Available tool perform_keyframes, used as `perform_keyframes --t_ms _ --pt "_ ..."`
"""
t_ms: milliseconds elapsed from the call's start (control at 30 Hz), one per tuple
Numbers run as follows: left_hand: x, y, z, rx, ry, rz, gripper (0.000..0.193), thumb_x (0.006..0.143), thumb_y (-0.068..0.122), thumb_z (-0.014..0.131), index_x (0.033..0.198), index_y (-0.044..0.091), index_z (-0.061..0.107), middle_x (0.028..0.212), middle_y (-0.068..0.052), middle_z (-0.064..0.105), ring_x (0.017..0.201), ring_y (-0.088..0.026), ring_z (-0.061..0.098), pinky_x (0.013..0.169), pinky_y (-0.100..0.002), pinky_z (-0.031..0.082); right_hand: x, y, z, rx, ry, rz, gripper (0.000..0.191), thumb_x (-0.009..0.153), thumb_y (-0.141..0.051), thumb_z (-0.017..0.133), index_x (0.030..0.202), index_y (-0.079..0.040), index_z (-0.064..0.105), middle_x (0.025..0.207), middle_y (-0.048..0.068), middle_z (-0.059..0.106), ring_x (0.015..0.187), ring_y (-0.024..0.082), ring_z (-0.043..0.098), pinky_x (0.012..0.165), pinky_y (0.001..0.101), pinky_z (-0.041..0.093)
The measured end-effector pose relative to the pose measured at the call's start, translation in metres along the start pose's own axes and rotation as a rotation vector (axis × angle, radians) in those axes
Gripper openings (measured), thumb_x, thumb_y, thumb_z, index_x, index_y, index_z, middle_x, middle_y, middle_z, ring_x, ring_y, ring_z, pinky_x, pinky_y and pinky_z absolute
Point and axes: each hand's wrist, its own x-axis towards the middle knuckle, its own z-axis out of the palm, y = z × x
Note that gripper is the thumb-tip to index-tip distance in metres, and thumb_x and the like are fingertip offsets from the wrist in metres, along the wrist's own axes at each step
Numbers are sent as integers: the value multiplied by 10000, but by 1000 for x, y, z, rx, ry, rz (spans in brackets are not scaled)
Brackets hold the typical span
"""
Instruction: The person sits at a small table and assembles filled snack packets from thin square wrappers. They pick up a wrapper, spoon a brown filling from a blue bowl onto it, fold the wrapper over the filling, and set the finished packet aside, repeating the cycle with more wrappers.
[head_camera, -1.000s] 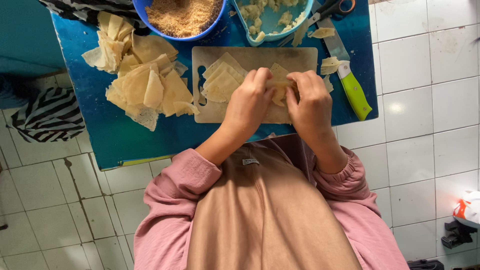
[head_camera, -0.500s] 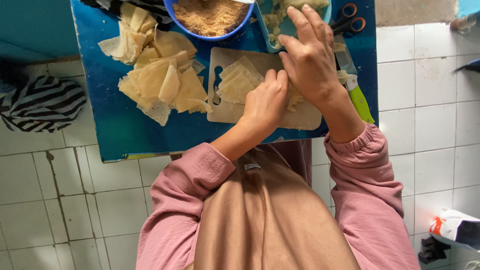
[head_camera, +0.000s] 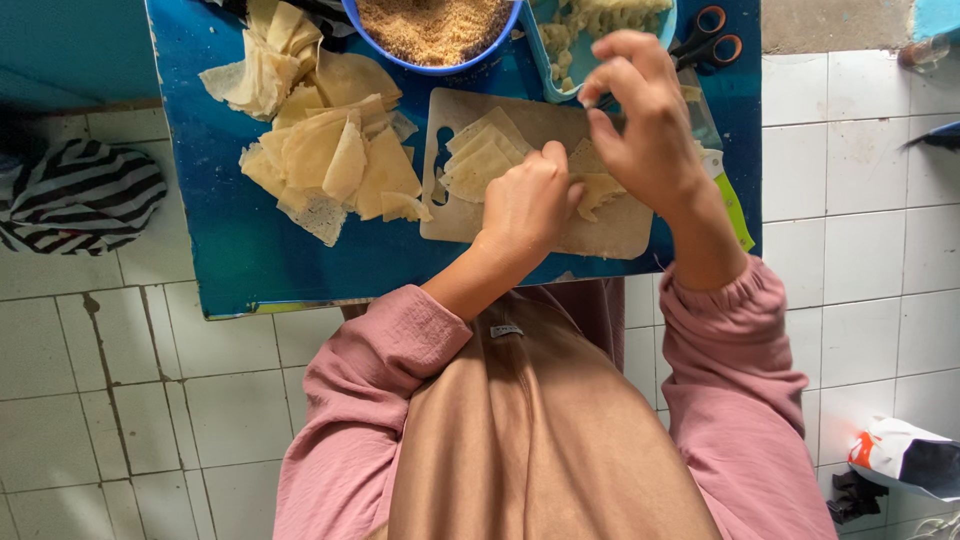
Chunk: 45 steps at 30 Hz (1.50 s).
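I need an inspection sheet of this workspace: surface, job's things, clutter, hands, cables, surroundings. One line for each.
Surface: blue table, with a pale cutting board on it.
Job's things: folded wrapper on the board under both hands; small wrapper stack beside it.
Clutter: loose wrapper pile, blue bowl of brown crumbs, tray of pale pieces, scissors, green-handled knife.
Hands: left hand presses the folded wrapper; right hand is raised above it, fingers pinched.
Cables: nothing seen.
Surroundings: white tiled floor, striped cloth, a bag.

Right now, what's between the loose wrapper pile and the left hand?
Head view: bare blue tabletop, then the cutting board's left edge and a small stack of wrappers lie between wrapper pile and left hand.
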Motion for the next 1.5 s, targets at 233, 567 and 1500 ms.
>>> perform_keyframes --t_ms 233,567,1500 --pt "-8 7 -1 107 9 -12 388 909 375 739 980 45 549 865 -141 709 724 -292 752 539 -371 583 -50 -27 -6 -357 -162 4 448 877 67 658 1307 -54 684 1493 188 536 1406 376 505 1183 470 392" --pt "-11 7 -5 56 69 13 304 903 254 735 992 36 541 978 -147 656 803 -316 737 577 -395 584 -73 -22 -9 -827 -248 -32 494 1017 -61 618 1502 -146 658 1713 108 411 1561 295 378 1289 486 252" --pt "-4 24 7 182 176 52 179 888 73 680 995 79 537 931 -99 647 819 -264 751 588 -355 603 -14 23 5 -716 66 -201 238 1061 -43 771 1278 -5 682 1604 95 483 1547 299 369 1273 488 254"
